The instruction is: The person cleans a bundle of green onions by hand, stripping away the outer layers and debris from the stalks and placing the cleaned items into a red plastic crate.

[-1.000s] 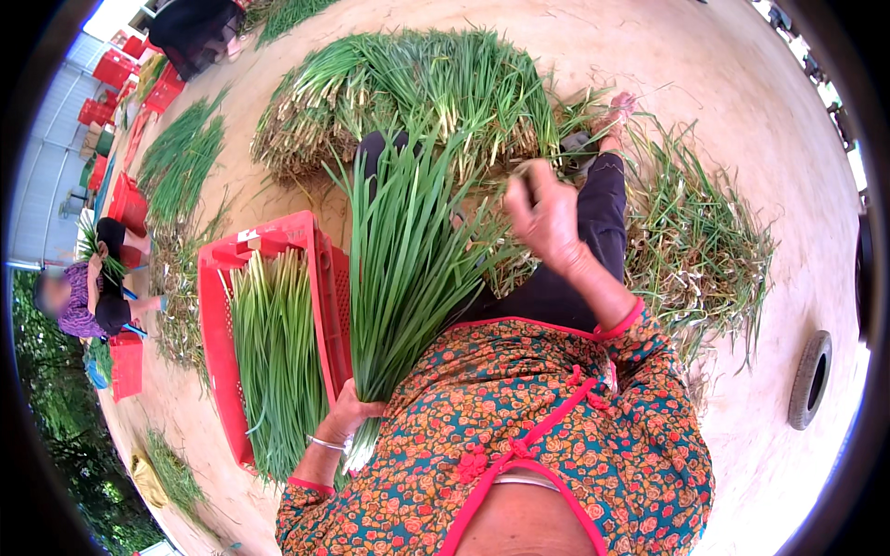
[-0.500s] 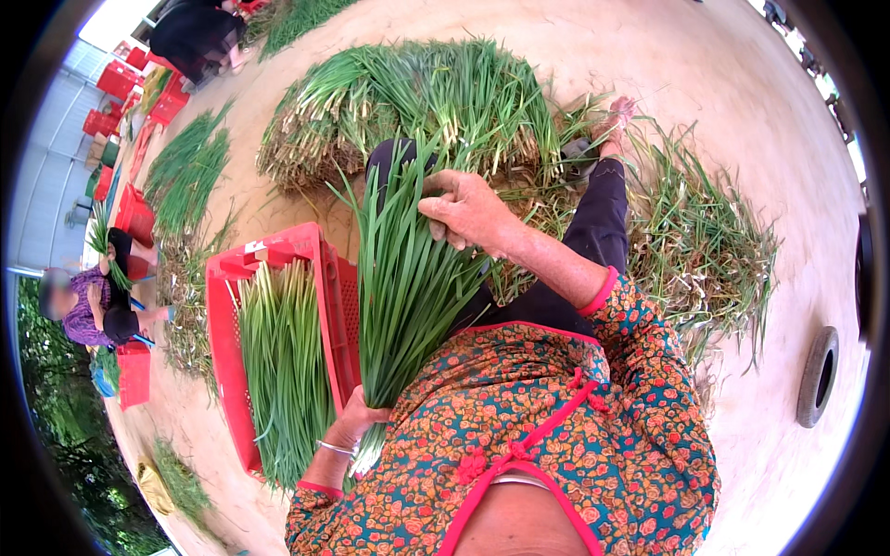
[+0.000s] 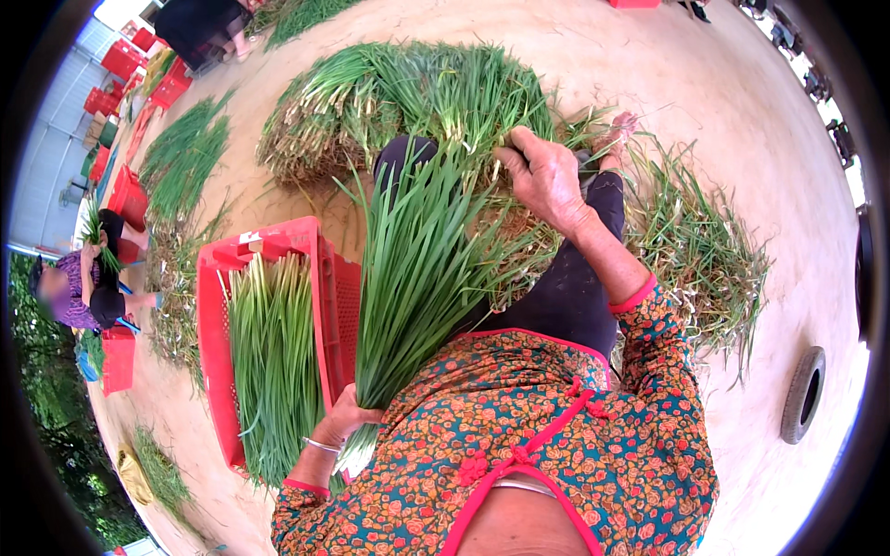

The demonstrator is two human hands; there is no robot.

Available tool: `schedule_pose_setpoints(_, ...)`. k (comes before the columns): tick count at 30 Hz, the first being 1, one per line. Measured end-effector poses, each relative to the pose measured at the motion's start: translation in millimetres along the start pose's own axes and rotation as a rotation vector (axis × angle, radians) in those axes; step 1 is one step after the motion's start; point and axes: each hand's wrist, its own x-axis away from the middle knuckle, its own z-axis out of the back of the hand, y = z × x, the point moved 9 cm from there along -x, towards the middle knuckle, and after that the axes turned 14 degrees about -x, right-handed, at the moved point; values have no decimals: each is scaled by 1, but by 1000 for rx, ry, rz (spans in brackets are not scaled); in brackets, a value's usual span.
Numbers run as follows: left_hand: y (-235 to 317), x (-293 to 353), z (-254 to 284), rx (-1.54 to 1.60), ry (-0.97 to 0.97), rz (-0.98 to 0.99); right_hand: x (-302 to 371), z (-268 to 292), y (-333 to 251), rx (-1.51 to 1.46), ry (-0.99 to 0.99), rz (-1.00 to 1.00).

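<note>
The bunch (image 3: 408,269) of long green leaves lies along the right-hand long edge of the red crate (image 3: 206,338), outside it, its leaves fanning up past the left knee (image 3: 405,153). The left hand (image 3: 350,410) is wrapped around its lower end, near the crate's near right corner, with white stem ends showing below the fist; a bracelet (image 3: 323,446) circles that wrist. The right hand (image 3: 547,181) is apart from the crate, above the right leg (image 3: 565,287), thumb and fingers curled towards each other; whether they pinch a leaf I cannot tell.

In the crate, stalks (image 3: 278,343) lie lengthwise, pale ends at its far short edge, green ends spilling over the near one. Beyond the knee, a pile (image 3: 445,102) of greens rests on the floor (image 3: 612,56), and a looser heap (image 3: 700,269) spreads right of the right leg. A tyre (image 3: 803,395) stands near the floor's right edge. Towards the left edge a co-worker (image 3: 82,283) sits holding greens, just beside a smaller red crate (image 3: 119,360).
</note>
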Motion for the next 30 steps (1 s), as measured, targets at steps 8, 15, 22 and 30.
schedule_pose_setpoints(8, 4, 0, 2, -64, 9, 32, -25, -62, -20, -37, -179, 48)
schedule_pose_setpoints(15, 6, -3, -2, -54, -12, -3, -12, -79, -16, 104, -197, 32)
schedule_pose_setpoints(22, 6, 4, 1, -67, -11, 19, -5, -84, -35, 259, -112, 314)
schedule_pose_setpoints(30, -1, 18, 10, -127, -10, 29, -35, -34, 45, 409, 73, -37)
